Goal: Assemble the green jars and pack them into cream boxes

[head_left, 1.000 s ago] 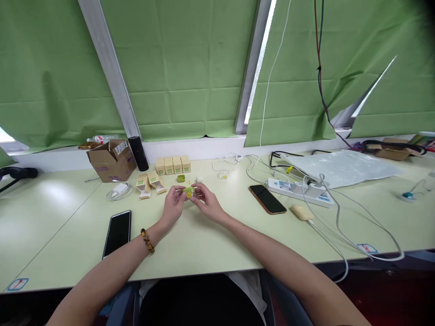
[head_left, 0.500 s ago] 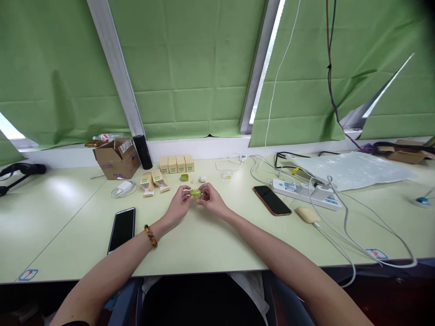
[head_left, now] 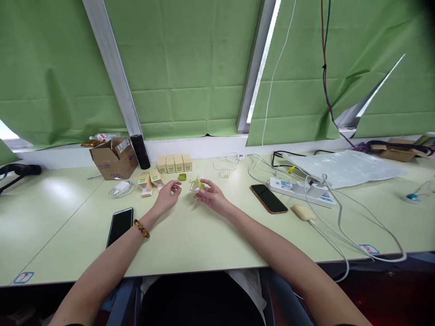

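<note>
My right hand (head_left: 213,198) grips a small green case (head_left: 196,185) between thumb and fingers, slightly above the table. A pale, see-through-looking side of it faces left; finer detail is too small to make out. To its left, my left hand (head_left: 167,195) is apart from the case, with fingers loosely bent and nothing visible in them. Behind the hands lies another small green piece (head_left: 182,177), like a shallow cup. Two opened cardboard boxes (head_left: 145,183) stand just beyond my left hand. A small clear plastic piece (head_left: 224,174) rests behind my right hand.
Several small closed boxes (head_left: 174,164) stand in a row at the back. A black phone (head_left: 120,226) lies by my left forearm, another phone (head_left: 268,198) at right. Near that are a power strip (head_left: 302,192), cables and a cream-coloured device (head_left: 303,212). A cardboard carton (head_left: 113,160) stands back left.
My left hand has let go of the green case and moved left. The right hand keeps the case, now turned with its pale side showing. The white rounded piece behind is no longer visible.
</note>
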`<state>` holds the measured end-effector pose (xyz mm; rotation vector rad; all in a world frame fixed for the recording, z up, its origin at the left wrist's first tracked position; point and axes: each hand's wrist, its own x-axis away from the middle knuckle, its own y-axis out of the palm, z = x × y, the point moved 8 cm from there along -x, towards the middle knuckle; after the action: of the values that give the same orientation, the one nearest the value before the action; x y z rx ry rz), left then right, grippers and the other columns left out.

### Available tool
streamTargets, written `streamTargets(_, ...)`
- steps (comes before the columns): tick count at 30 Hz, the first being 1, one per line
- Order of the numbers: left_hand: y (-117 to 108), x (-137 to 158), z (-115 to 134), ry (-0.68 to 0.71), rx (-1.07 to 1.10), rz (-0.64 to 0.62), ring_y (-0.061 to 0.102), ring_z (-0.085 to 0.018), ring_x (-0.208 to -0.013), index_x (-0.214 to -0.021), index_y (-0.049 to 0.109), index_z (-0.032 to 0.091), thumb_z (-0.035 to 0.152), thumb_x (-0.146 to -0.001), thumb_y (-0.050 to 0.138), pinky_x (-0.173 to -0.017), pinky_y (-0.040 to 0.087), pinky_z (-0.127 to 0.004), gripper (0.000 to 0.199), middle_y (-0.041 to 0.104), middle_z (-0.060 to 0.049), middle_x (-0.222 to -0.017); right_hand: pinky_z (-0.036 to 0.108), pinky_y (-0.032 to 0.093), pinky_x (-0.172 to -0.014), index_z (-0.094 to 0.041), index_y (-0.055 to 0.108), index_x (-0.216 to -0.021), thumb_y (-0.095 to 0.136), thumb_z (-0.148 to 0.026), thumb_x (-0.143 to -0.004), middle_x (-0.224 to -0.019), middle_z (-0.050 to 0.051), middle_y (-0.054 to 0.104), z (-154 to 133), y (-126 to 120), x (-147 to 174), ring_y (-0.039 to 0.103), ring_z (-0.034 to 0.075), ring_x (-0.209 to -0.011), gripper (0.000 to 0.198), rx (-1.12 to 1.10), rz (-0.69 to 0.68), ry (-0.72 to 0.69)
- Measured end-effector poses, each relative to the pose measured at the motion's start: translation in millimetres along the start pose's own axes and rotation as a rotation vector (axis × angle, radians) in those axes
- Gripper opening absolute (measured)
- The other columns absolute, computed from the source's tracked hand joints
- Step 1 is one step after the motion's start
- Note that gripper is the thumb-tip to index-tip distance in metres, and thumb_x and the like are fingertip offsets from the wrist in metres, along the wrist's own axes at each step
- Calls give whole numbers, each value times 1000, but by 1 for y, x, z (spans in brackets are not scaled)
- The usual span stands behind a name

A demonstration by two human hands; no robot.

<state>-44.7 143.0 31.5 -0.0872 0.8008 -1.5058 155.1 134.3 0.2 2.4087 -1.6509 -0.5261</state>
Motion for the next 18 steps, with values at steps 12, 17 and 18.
streamTargets(12,26,22,24,67,-136,-138,67,-23,-88,-108,68,24,32,-94,53,-83,51,-38,22,74,-5,-98,28,31,-51,-25,56,-106,60,-58,-87,-92,6,63,-42,18,14,35,13,-56,39,-284,-94,27)
streamTargets(17,29,23,22,67,-159,-145,67,-24,-87,-105,69,24,33,-94,53,-81,52,-38,21,74,-5,-97,25,20,-49,-24,54,-102,57,-63,-84,-80,1,50,-57,21,22,19,11,-54,42,-265,-120,49)
streamTargets(18,30,23,22,74,-163,-146,67,-24,-87,-105,69,24,33,-94,53,-80,52,-38,21,74,-6,-97,25,20,-48,-24,54,-102,56,-63,-84,-79,1,49,-58,21,23,18,11,-54,42,-256,-117,46)
